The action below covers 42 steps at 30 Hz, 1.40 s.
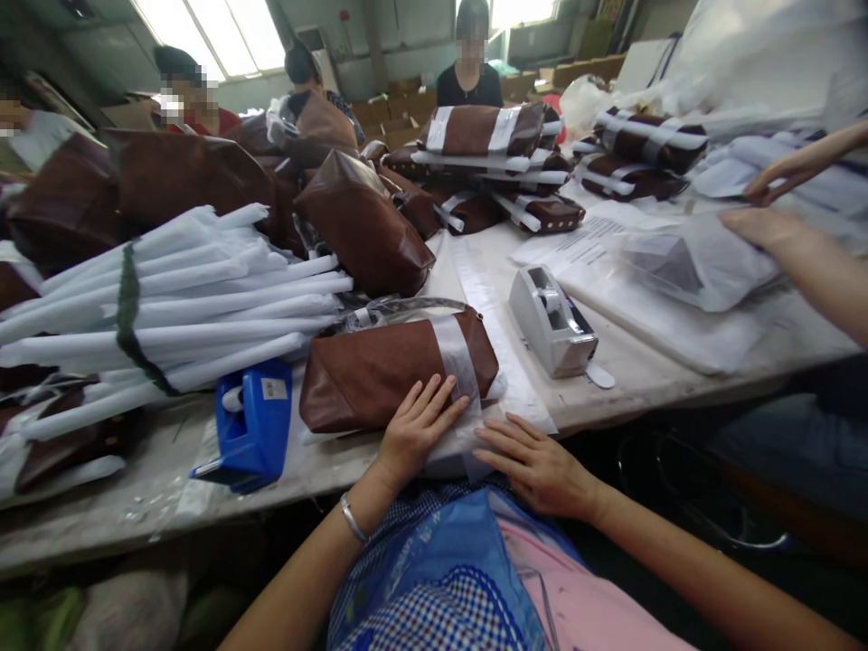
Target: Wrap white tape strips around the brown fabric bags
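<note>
A brown leather handbag (380, 371) lies on its side in front of me, with a white wrapping strip (457, 348) running across its right part. My left hand (420, 429) rests on the bag's lower edge, its fingers spread over the bag and the strip. At the table edge, my right hand (542, 466) stretches its fingers out beside the strip's lower end; whether its thumb pinches the strip is hidden. A blue tape dispenser (254, 429) stands left of the bag, and a grey tape dispenser (552, 321) to the right.
A bundle of white paper rolls (203, 307), tied with a dark band, lies at left. Brown bags (366, 221) are heaped behind it, and strapped bags (485, 136) are stacked farther back. At right, a co-worker's hands (766, 226) handle a translucent plastic bag (712, 262). Several people sit opposite.
</note>
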{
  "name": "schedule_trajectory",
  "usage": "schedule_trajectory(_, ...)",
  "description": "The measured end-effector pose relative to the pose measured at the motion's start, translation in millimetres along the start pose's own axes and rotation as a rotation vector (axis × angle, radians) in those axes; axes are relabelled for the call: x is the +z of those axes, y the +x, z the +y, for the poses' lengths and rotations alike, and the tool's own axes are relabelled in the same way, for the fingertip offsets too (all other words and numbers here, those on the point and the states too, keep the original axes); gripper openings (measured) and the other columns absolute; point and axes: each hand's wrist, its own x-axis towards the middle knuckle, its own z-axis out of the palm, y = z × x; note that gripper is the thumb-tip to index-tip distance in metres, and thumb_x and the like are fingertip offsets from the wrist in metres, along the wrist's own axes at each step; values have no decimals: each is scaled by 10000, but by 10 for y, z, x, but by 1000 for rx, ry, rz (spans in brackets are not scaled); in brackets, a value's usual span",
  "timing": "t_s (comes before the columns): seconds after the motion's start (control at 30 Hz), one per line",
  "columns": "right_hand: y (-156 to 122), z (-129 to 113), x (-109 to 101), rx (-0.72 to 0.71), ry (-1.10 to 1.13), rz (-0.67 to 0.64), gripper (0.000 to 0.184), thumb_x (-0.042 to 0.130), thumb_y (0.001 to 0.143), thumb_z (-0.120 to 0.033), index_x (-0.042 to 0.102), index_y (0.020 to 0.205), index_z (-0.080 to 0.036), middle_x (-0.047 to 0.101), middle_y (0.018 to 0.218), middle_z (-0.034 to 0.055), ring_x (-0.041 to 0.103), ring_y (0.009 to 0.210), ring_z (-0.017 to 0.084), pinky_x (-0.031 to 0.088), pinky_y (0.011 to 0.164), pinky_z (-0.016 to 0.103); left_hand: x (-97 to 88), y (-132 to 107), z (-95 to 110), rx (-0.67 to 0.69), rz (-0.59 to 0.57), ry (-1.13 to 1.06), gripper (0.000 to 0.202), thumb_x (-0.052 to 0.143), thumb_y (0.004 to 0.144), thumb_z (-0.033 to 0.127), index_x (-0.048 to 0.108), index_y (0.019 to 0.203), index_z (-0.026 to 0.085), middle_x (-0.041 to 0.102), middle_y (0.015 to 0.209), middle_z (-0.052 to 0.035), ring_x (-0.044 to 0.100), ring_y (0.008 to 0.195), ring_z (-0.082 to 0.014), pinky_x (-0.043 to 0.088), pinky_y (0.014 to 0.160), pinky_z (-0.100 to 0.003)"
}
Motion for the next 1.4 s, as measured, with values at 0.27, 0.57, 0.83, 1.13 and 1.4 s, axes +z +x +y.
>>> schedule_trajectory(0.27, 218, -31, 178, -40, 46, 294, 230, 581, 970, -112, 672, 1170, -179, 760, 1094, 50, 684, 1077, 186, 502, 1048, 437, -22, 11, 9, 2, -28, 12, 472, 493, 1002, 160, 494, 1470, 228, 389, 1571, -94, 354, 1465, -291, 428, 1150, -490)
schedule_trajectory(0.57, 237, -98, -15, -46, 105, 278, 259, 539, 996, -106, 652, 1220, -168, 757, 1110, 57, 702, 1052, 167, 525, 1033, 411, 36, 40, 49, -24, -4, 108, 473, 471, 1014, 172, 478, 1482, 236, 376, 1579, -85, 358, 1462, -301, 430, 1141, -495)
schedule_trajectory(0.83, 573, 159, -406, -50, 88, 266, 276, 531, 993, -120, 670, 1221, -191, 760, 1087, 59, 719, 973, 168, 553, 968, 380, 33, 26, 30, 28, 12, 150, 454, 461, 1014, 175, 503, 1465, 212, 461, 1531, -113, 453, 1404, -285, 418, 1149, -476)
schedule_trajectory(1.13, 836, 478, -417, 82, 135, 225, 225, 566, 992, -184, 719, 1144, -247, 764, 998, 32, 701, 917, 173, 542, 833, 322, 66, 38, 41, 26, 117, 129, 293, 563, 984, 180, 649, 1263, 179, 635, 1339, -74, 589, 1231, -228, 411, 1172, -474)
schedule_trajectory(1.4, 949, 668, -263, 173, 182, 171, 200, 583, 974, -200, 744, 1083, -249, 763, 978, 26, 697, 864, 167, 559, 771, 297, 62, 23, 28, -2, 162, 36, 267, 506, 998, 146, 681, 1197, 179, 644, 1332, -79, 595, 1230, -222, 479, 1123, -447)
